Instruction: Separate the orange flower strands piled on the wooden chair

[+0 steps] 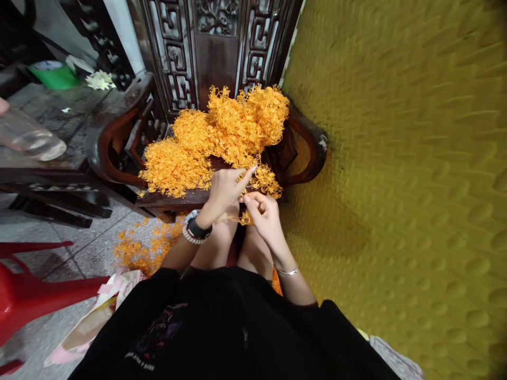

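Note:
My left hand [225, 191], with a dark watch and a beaded bracelet at its wrist, is closed in a pinch on a thin orange curly sprig. My right hand [266, 214], wearing a silver bangle, pinches close below it, thumb against finger. A bit of orange sprig [245, 217] shows beside the right hand, above my lap. The exact grip of the fingertips is too small to make out. Just beyond both hands, a large heap of orange curly sprigs [237, 124] lies on the seat of a dark carved wooden chair [216, 63].
Orange bits [144, 245] litter the tiled floor at the left. A dark wooden table [27, 100] bears a green tape roll [53, 75] and a white flower [100, 80]. Someone's hand [3, 105] touches a clear bottle [29, 134]. A red stool [24, 295] and yellow textured wall [396, 158] flank me.

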The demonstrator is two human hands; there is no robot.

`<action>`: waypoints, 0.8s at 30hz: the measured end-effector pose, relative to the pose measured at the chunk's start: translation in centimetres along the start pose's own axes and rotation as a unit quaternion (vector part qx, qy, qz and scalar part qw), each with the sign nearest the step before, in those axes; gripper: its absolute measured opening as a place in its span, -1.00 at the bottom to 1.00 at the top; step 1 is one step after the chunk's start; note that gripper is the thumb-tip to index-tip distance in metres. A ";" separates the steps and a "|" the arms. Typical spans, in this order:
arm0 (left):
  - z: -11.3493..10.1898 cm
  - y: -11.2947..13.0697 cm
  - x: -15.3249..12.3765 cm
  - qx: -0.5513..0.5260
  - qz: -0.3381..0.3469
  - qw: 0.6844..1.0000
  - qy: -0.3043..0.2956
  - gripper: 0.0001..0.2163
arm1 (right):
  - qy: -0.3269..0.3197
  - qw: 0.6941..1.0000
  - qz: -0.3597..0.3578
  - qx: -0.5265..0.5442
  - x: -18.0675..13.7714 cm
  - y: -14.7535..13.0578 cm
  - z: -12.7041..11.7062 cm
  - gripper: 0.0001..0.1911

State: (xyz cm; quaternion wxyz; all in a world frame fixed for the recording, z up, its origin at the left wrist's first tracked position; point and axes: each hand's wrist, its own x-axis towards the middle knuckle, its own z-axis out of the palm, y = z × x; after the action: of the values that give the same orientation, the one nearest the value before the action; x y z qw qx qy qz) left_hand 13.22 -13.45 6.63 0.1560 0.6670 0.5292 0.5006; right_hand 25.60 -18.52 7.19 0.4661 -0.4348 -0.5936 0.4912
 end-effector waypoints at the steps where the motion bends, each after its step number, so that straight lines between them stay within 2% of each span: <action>1: 0.3 -0.7 0.4 -0.005 -0.015 1.000 0.017 -0.50 | 0.003 1.000 -0.002 -0.015 0.2 -0.1 0.2 -0.64; 5: 1.5 -2.6 3.0 -0.087 -0.067 0.991 0.072 -0.46 | 0.045 0.997 -0.004 -0.058 1.2 -0.2 1.1 -0.70; 8: 2.4 -2.5 5.8 -0.152 -0.076 0.981 0.090 -0.44 | 0.080 0.995 -0.031 -0.050 2.4 0.0 1.2 -0.71; 13: 5.2 -0.8 10.0 -0.264 -0.129 0.953 0.069 -0.45 | 0.171 0.981 -0.087 -0.033 4.9 -0.4 0.7 -0.72; 17: 7.1 -0.6 11.9 -0.314 -0.156 0.936 0.040 -0.46 | 0.195 0.977 -0.076 -0.037 5.0 -1.2 0.2 -0.73; 19: 6.6 -1.4 12.5 -0.328 -0.192 0.923 0.063 -0.47 | 0.203 0.975 -0.079 -0.042 4.0 -1.8 -0.2 -0.73; 22: 3.8 -3.7 13.3 -0.344 -0.238 0.901 0.119 -0.48 | 0.222 0.968 -0.097 -0.062 2.5 -2.5 -1.5 -0.73; 24: 1.3 -5.5 13.9 -0.322 -0.217 0.912 0.130 -0.47 | 0.227 0.966 -0.098 -0.069 2.2 -2.5 -2.6 -0.75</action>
State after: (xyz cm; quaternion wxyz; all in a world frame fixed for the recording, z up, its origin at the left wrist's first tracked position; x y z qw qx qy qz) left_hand 10.45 1.08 8.94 0.3966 0.3786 0.4867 0.6801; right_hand 27.62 -16.27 10.20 0.6031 -0.5061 -0.5444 0.2894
